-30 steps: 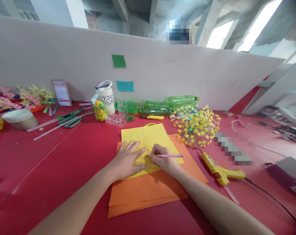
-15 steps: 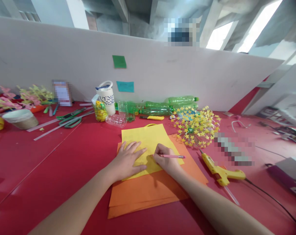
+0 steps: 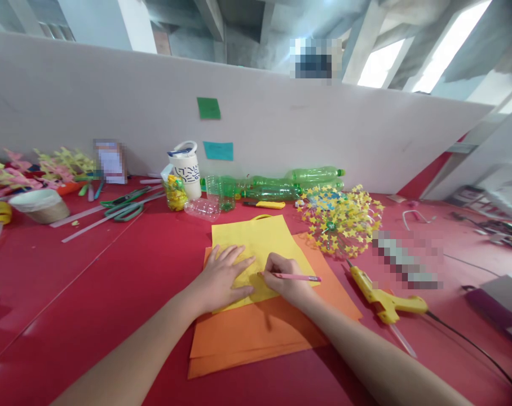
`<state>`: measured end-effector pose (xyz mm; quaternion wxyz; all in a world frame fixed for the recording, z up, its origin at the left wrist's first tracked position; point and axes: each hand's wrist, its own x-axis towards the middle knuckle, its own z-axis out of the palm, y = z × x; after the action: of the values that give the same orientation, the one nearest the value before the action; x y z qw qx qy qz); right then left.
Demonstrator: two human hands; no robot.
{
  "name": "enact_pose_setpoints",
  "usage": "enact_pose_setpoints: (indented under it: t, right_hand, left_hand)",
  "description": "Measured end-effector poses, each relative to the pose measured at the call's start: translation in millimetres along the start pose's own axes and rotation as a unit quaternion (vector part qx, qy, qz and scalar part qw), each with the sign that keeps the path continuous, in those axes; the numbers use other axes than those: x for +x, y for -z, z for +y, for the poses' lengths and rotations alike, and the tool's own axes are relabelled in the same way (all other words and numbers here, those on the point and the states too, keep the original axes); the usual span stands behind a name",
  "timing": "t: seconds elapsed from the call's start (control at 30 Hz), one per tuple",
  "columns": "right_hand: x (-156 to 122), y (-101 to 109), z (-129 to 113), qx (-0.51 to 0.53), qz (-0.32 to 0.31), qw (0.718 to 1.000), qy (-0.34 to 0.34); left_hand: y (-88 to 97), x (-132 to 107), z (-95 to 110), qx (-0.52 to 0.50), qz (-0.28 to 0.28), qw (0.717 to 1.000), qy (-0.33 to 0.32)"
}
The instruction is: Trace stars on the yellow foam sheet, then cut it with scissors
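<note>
A yellow sheet of paper point(image 3: 251, 239) lies over several orange sheets point(image 3: 256, 334) on the red table. Spread flat on the left part of the yellow sheet is my left hand point(image 3: 224, 279), its fingers apart. My right hand point(image 3: 287, 276) pinches a pink pencil point(image 3: 300, 277) and rests on the right part of the same sheet. The pencil's tip meets the paper between my two hands; any marks there are too faint to make out. Its back end points right.
To the right lie a yellow glue gun point(image 3: 383, 296) and a star-tipped yellow decoration point(image 3: 340, 220). Green plastic bottles point(image 3: 277, 189), a yellow cutter point(image 3: 269, 204) and a white tumbler point(image 3: 187, 173) line the back. Scissors point(image 3: 124, 207) and a bowl point(image 3: 42, 206) are at left.
My right hand and the pencil have shifted slightly, with the pencil's back end a little lower. My left hand stays in place on the paper. The whole view has moved a touch.
</note>
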<state>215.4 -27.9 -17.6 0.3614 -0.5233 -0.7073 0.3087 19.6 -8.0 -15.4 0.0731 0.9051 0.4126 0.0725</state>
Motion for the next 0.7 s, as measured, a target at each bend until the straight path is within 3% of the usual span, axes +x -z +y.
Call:
enact_pose_setpoints:
  t: [0.2,0.53,0.7]
  right_hand:
    - [-0.2,0.5,-4.2,-0.001,-0.042,0.999,0.004]
    - [1.5,-0.6,5.1,0.109,-0.057,0.991,-0.047]
    - [0.7,-3.0,6.9,0.104,-0.061,0.992,-0.041]
  left_hand:
    - [0.3,0.0,0.2,0.003,-0.002,1.000,0.002]
    - [1.2,-0.1,0.6,-0.007,0.000,1.000,0.001]
    - [1.0,0.0,0.1,-0.012,-0.001,1.000,0.001]
